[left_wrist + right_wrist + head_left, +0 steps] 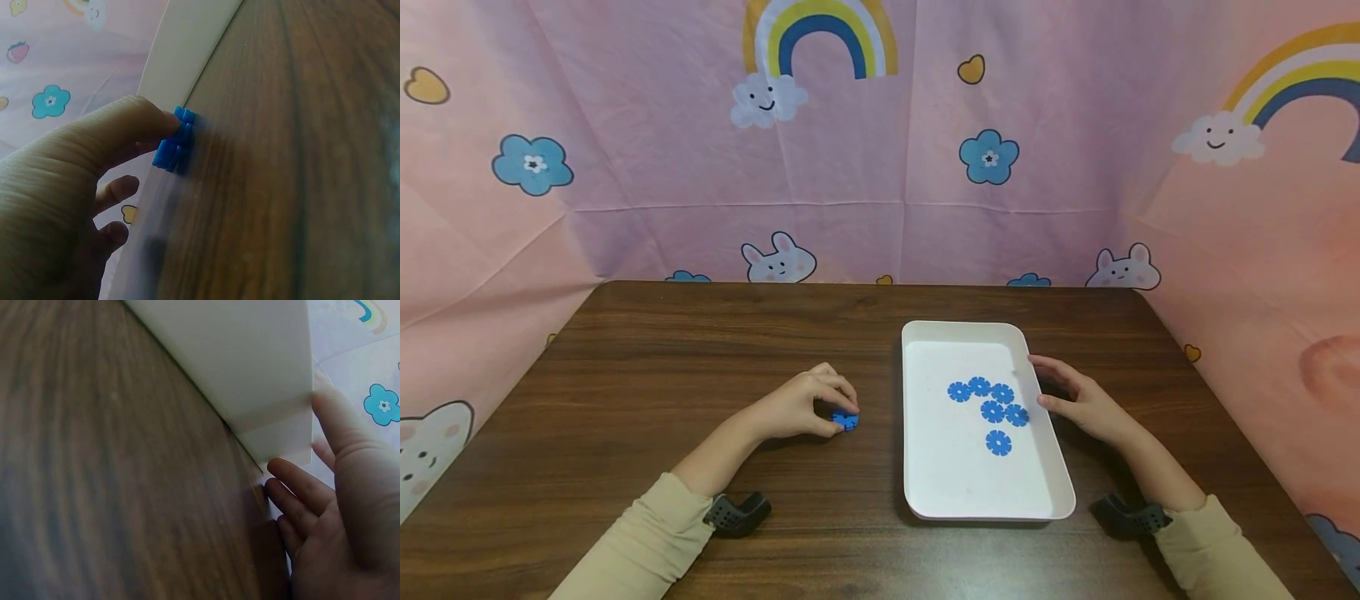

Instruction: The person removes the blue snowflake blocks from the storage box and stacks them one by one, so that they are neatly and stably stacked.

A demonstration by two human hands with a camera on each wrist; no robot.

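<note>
- The left hand [805,406] pinches some blue notched plastic [846,420] between thumb and curled fingers, with little gap.
- That plastic is at the desk [737,333], left of the white tray [955,479] and apart from it.
- The right hand [1086,406], fingers loosely spread and gripping nothing, touches the tray's right rim.
- Six blue notched discs [992,415] lie inside the tray, the nearest one slightly separate.

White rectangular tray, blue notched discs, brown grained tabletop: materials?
White rectangular tray: likely plastic, satin; smooth walls, rounded corners. Blue notched discs: probably smooth plastic; uniform colour, crisp notches. Brown grained tabletop: wood or laminate; streaked grain, soft sheen.
</note>
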